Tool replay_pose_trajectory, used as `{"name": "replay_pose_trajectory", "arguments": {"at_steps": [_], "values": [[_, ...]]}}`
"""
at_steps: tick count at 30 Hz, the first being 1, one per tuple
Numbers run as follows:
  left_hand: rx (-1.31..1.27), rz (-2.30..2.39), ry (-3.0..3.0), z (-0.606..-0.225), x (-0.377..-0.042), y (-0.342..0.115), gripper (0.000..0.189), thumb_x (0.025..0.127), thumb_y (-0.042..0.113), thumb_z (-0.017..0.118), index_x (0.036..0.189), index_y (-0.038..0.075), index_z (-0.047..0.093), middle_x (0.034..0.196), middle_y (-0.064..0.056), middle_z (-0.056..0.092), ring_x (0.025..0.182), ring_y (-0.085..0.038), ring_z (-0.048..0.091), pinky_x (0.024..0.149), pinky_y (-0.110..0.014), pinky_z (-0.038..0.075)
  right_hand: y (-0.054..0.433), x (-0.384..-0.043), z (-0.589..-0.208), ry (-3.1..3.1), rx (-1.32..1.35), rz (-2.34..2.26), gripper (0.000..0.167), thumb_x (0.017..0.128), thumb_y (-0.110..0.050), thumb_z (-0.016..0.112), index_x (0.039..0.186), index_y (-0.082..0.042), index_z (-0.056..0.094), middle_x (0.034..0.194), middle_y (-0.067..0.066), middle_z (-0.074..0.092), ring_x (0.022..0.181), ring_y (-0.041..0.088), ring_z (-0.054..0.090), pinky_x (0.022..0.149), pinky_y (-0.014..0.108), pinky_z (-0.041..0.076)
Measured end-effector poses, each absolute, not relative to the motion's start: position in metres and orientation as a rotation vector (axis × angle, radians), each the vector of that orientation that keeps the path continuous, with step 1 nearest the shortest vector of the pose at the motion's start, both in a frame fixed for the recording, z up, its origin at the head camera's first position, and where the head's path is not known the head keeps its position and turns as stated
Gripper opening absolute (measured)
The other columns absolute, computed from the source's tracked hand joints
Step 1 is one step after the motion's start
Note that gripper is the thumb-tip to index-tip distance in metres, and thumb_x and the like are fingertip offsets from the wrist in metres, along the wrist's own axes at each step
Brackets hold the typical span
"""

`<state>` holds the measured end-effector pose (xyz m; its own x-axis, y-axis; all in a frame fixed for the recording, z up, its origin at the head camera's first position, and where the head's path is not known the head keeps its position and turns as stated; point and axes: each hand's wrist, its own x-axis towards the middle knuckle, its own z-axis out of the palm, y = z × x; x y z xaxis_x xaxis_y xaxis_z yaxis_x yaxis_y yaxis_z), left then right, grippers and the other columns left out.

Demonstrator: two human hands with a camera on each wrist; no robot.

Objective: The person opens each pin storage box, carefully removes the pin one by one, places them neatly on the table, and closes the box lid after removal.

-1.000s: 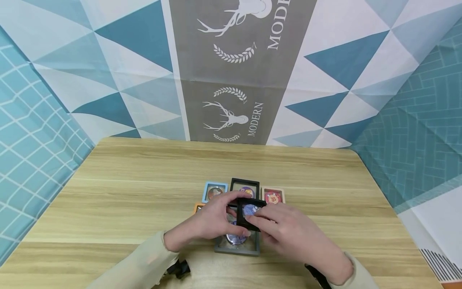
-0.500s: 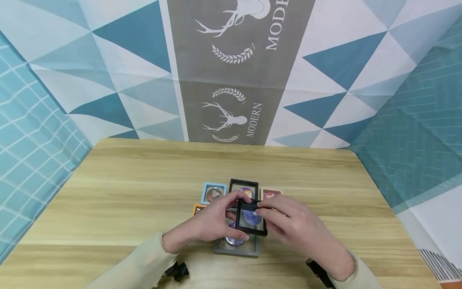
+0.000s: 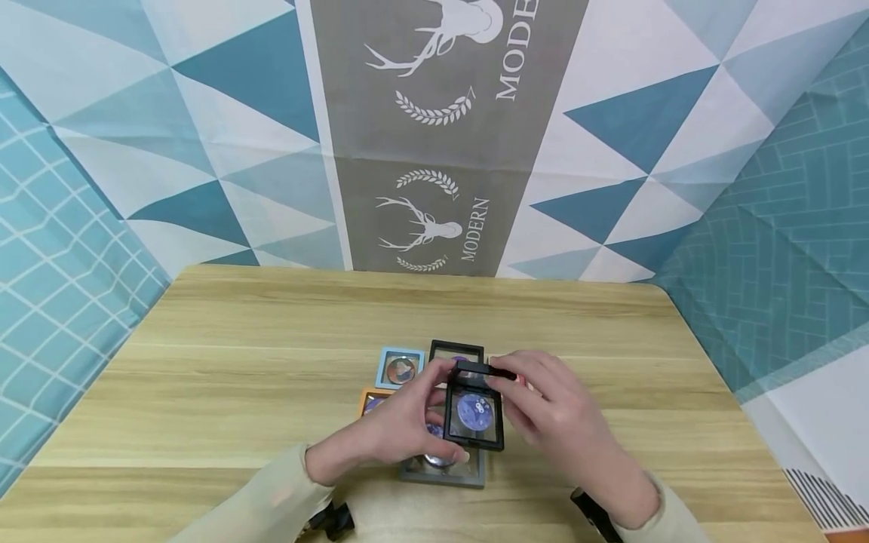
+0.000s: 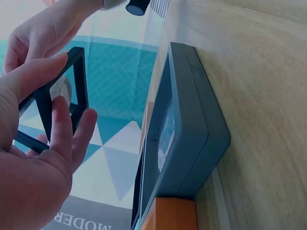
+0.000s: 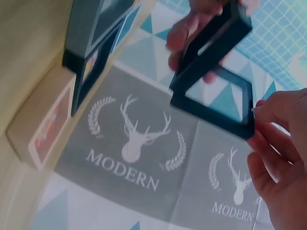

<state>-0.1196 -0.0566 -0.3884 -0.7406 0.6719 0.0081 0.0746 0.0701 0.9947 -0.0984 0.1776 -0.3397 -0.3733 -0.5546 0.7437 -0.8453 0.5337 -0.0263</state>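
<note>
Wooden table (image 3: 271,339) below. Left hand (image 3: 403,426) grips the left side of the black case (image 3: 468,390), at its near half; right hand (image 3: 558,407) pinches the raised half's free edge; both in contact, neither nearer. Case is held above the table, between the hands, opened at an angle; halves near square, no clear long axis. Blue-violet disc (image 3: 474,412), white marks.

The black case (image 3: 475,443) and grey case (image 4: 192,110) appeared to be smooth, matt plastic. The black case carried clear film. The worktop (image 3: 271,362) showed smooth wood grain. The backdrop (image 3: 434,143) was creased, matt cloth.
</note>
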Motion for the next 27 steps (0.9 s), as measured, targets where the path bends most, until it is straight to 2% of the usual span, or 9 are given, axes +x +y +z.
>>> {"name": "replay_pose_trajectory", "arguments": {"at_steps": [4,7,10,15,21,24,27], "values": [[0.713,1.787,1.833,-0.389,-0.120,-0.058,0.094,0.073,-0.007,0.084,0.144,0.020,0.029,0.142,-0.012,0.039,0.109,-0.031,0.064,0.086,-0.037,0.056,0.171,-0.092,-0.345,-2.116,1.161,0.566,0.032,0.102,-0.019,0.047,0.097,-0.005,0.076,0.105,0.005,0.068,0.093,0.021,0.064,0.079,0.036,0.056],[0.721,1.782,1.889,-0.388,-0.120,-0.058,0.093,0.073,-0.005,0.085,0.144,0.019,0.029,0.142,-0.012,0.039,0.110,-0.028,0.064,0.087,-0.038,0.056,0.168,-0.090,-0.350,-2.227,1.160,0.564,0.026,0.102,-0.022,0.053,0.101,-0.009,0.075,0.104,0.001,0.066,0.094,0.017,0.064,0.085,0.040,0.056],[0.735,1.747,1.962,-0.387,-0.119,-0.058,0.093,0.074,0.000,0.086,0.144,0.018,0.028,0.143,-0.010,0.039,0.108,-0.024,0.064,0.087,-0.036,0.056,0.167,-0.089,-0.354,-2.379,1.121,0.487,0.021,0.099,-0.026,0.062,0.108,-0.013,0.074,0.112,0.001,0.066,0.102,0.017,0.064,0.089,0.044,0.055],[0.734,1.716,2.015,-0.385,-0.117,-0.057,0.093,0.074,0.002,0.086,0.145,0.017,0.027,0.143,-0.011,0.039,0.103,-0.026,0.067,0.085,-0.031,0.056,0.167,-0.091,-0.358,-2.532,1.094,0.375,0.030,0.091,-0.030,0.073,0.119,-0.017,0.073,0.123,0.006,0.066,0.113,0.020,0.063,0.088,0.041,0.056],[0.724,1.683,2.053,-0.384,-0.117,-0.056,0.095,0.074,0.003,0.087,0.145,0.019,0.026,0.144,-0.008,0.037,0.106,-0.014,0.064,0.085,-0.029,0.055,0.168,-0.094,-0.361,-2.535,1.113,0.423,0.032,0.087,-0.025,0.079,0.117,-0.016,0.074,0.121,0.005,0.067,0.112,0.020,0.064,0.091,0.043,0.054],[0.724,1.685,2.052,-0.384,-0.118,-0.057,0.094,0.074,0.004,0.087,0.145,0.018,0.027,0.144,-0.009,0.038,0.105,-0.017,0.065,0.085,-0.029,0.056,0.168,-0.096,-0.362,-2.488,1.141,0.459,0.028,0.087,-0.022,0.078,0.114,-0.014,0.075,0.118,0.004,0.069,0.108,0.019,0.065,0.090,0.042,0.054],[0.725,1.704,2.006,-0.385,-0.119,-0.058,0.094,0.074,0.003,0.087,0.145,0.017,0.026,0.142,-0.013,0.040,0.103,-0.027,0.067,0.084,-0.032,0.056,0.170,-0.098,-0.363,-2.413,1.176,0.463,0.020,0.097,-0.022,0.067,0.111,-0.012,0.075,0.111,0.003,0.071,0.100,0.018,0.068,0.082,0.038,0.057]]}}
